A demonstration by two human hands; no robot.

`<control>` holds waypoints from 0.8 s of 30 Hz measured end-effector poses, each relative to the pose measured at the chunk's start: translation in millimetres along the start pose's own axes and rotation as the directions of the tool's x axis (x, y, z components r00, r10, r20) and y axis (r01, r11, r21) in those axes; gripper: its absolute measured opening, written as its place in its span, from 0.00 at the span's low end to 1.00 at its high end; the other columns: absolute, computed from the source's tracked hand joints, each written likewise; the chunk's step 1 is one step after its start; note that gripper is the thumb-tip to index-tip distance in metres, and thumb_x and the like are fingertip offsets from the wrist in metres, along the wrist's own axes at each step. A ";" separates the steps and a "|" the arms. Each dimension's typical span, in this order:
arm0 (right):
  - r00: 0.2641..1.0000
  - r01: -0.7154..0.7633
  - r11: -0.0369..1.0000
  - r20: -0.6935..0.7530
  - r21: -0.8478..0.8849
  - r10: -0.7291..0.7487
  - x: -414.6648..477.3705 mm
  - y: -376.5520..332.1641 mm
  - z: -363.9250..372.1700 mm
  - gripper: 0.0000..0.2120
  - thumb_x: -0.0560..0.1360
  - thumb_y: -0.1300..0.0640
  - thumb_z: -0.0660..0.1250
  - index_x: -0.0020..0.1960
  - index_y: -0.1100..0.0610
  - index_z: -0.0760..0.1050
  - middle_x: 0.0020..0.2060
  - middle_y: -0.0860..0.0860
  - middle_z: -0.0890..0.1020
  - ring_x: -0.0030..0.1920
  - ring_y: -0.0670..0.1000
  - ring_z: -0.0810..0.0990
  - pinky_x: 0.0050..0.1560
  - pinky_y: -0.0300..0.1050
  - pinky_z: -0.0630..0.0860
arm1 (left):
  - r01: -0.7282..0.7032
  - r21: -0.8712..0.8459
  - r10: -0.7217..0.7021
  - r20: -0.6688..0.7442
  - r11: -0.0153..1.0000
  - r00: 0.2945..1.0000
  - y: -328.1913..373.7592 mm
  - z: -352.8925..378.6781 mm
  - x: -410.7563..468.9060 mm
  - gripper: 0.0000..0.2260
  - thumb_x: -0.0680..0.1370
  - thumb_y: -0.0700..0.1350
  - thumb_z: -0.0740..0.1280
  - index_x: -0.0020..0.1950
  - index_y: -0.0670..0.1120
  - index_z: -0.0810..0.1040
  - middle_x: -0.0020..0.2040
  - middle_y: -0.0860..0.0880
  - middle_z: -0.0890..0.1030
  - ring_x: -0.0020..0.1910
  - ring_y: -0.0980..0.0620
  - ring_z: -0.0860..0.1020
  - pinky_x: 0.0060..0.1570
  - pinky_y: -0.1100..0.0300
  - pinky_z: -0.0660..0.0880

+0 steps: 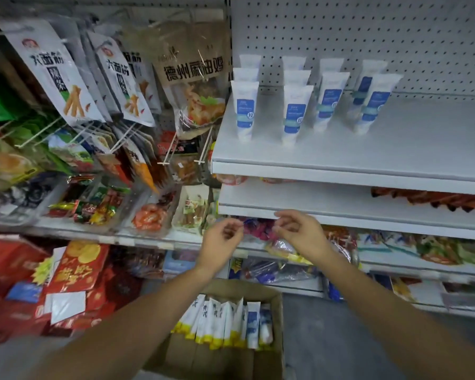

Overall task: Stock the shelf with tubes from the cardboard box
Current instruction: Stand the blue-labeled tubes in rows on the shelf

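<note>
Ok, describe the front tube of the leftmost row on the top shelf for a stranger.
On the white metal shelf below the pegboard, white plastic tubes with blue labels stand in four rows. In the row beside the hanging snack bags, it is the frontmost tube, with two more behind it.

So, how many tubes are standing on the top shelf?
10 tubes on the top shelf, in four front-to-back rows: three at far left, three next, then two, and two rightmost. Others may be hidden behind these.
</note>
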State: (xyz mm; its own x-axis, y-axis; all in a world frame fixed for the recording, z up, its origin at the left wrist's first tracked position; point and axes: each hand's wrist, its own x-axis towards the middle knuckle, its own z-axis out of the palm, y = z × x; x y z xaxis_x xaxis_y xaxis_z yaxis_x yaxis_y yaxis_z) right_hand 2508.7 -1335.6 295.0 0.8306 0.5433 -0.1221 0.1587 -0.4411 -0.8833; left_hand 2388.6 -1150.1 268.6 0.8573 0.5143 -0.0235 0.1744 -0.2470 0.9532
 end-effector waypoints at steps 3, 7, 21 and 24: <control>0.992 -0.094 0.995 0.088 0.021 0.092 -20.3 40.7 33.7 0.15 0.71 0.64 0.75 0.52 0.47 0.80 0.43 0.52 0.84 0.45 0.53 0.83 0.54 0.53 0.81 | 0.102 0.043 -0.103 0.018 0.994 0.995 -46.8 -0.6 -28.4 0.05 0.76 0.39 0.71 0.49 0.47 0.82 0.41 0.54 0.83 0.40 0.62 0.80 0.45 0.66 0.75; 0.956 -0.224 0.973 0.185 -0.047 0.229 -42.1 79.8 73.3 0.14 0.73 0.65 0.72 0.48 0.46 0.78 0.42 0.48 0.83 0.44 0.48 0.82 0.52 0.44 0.79 | 0.257 0.081 -0.262 0.049 0.963 0.964 -107.9 2.2 -56.5 0.04 0.76 0.38 0.70 0.49 0.45 0.82 0.41 0.50 0.83 0.40 0.60 0.81 0.47 0.62 0.77; 0.785 -0.511 0.780 0.174 -0.362 0.595 -80.3 244.4 184.0 0.15 0.77 0.58 0.69 0.63 0.58 0.77 0.56 0.55 0.83 0.55 0.54 0.82 0.51 0.36 0.72 | 0.544 0.271 -0.595 0.163 0.794 0.787 -273.6 101.4 -110.1 0.09 0.75 0.42 0.71 0.55 0.44 0.82 0.51 0.46 0.85 0.50 0.49 0.82 0.56 0.59 0.76; 0.736 -0.562 0.691 0.106 -0.455 0.668 -81.4 263.1 203.0 0.10 0.79 0.56 0.64 0.58 0.58 0.78 0.54 0.56 0.83 0.53 0.55 0.82 0.52 0.43 0.77 | 0.582 0.276 -0.636 0.180 0.765 0.750 -296.7 126.5 -111.0 0.12 0.76 0.42 0.70 0.60 0.43 0.81 0.55 0.44 0.83 0.55 0.47 0.81 0.61 0.55 0.75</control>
State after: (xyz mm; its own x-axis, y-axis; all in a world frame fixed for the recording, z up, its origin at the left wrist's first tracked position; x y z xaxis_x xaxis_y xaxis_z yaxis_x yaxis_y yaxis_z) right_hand 2374.4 -1350.9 -19.3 0.6608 0.1811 -0.7284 -0.1139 -0.9350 -0.3358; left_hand 2303.0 -1237.8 -49.8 0.6195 0.3953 -0.6782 0.7661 -0.1161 0.6322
